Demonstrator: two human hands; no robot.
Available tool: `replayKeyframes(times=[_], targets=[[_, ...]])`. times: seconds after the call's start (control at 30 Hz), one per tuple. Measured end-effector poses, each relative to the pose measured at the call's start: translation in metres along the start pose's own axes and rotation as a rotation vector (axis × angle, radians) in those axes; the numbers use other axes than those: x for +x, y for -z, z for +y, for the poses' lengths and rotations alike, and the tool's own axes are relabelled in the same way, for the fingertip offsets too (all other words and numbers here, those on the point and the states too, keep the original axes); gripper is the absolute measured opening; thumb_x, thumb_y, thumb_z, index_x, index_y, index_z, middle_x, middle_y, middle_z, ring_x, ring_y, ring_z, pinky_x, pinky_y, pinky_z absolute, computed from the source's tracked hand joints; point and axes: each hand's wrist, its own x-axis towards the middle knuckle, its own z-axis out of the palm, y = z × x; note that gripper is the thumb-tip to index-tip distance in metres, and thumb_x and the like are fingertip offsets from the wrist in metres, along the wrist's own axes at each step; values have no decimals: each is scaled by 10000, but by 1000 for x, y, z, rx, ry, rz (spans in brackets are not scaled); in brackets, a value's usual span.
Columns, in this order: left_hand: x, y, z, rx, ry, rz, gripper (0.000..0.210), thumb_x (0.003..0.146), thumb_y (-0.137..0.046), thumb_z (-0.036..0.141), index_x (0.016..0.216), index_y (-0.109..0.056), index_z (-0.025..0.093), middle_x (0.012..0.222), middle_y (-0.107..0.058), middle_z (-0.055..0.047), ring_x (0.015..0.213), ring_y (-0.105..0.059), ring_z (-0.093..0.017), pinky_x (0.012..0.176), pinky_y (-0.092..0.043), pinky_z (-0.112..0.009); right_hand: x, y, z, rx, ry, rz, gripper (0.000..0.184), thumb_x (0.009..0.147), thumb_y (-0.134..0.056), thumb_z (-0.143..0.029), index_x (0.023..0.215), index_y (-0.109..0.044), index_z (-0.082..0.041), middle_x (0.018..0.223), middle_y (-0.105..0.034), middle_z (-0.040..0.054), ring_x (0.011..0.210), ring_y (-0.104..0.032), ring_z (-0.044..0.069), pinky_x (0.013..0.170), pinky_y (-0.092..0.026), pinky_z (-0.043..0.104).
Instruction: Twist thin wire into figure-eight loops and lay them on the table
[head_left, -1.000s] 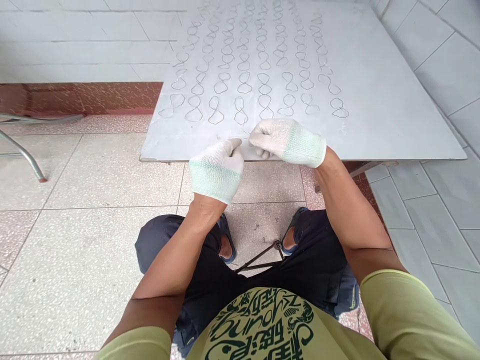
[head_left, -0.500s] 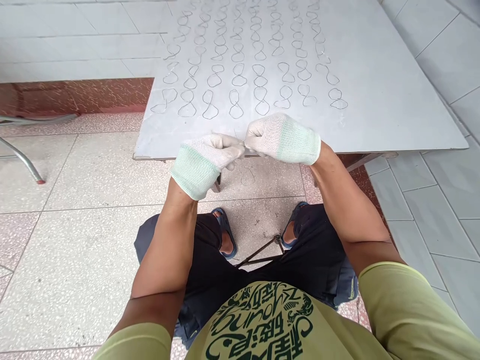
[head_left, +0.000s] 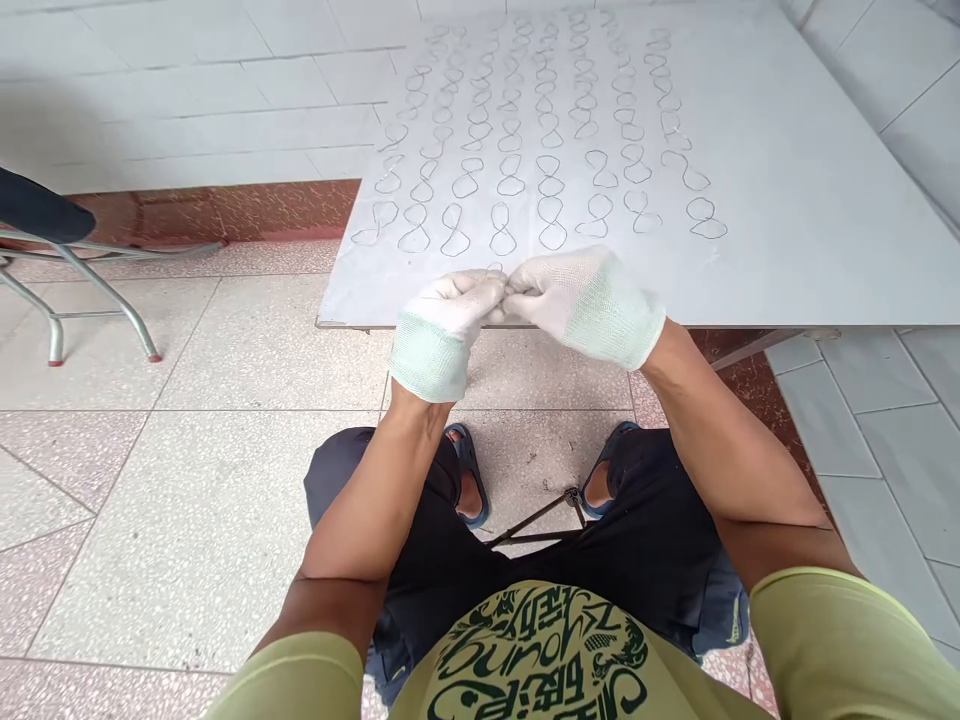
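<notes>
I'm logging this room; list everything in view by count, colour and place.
Table: one, white, ahead
Loops: many, grey, in rows on table
Wire: one, colour unclear, over table's near edge
Walls: two, white, behind and right
Skirting: two stretches, red, below walls
Floor: one, pale and pink, below
Metal legs: several, silver, far left
Unclear thing: one, dark, above metal legs
Frame: one, dark, low centre
Shoes: two, blue, low centre
Trousers: one, dark, low
Shirt: one, lime, bottom
Gloves: two, white and green, centre
Arms: two, bare, below gloves
Left hand: one, gloved, pinching wire
Right hand: one, gloved, beside left

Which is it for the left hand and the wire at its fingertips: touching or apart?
Touching: the head view shows the wire curving up from the pinch of the left hand.
</notes>
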Motion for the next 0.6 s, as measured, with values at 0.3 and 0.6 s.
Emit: replayKeyframes(times=[0.3,0.6], targets=[[8,11,1,-112,132,25,354,971,-758,346,665,-610,246,669,-583,-26,790,-686,-210,896,-613,-433,5,3,-3,-334,206,-90,401,1094,-658,-343,705,-682,-252,704,-655,-6,741,-549,147,757,-418,317],[7,25,8,-100,77,-112,348,683,-948,474,671,-674,259,668,-584,-3,730,-564,-165,836,-577,-388,7,-1,8,-371,317,-105,431,1165,-568,-397,750,-616,-290,854,-718,46,991,-626,231,1058,-474,357]])
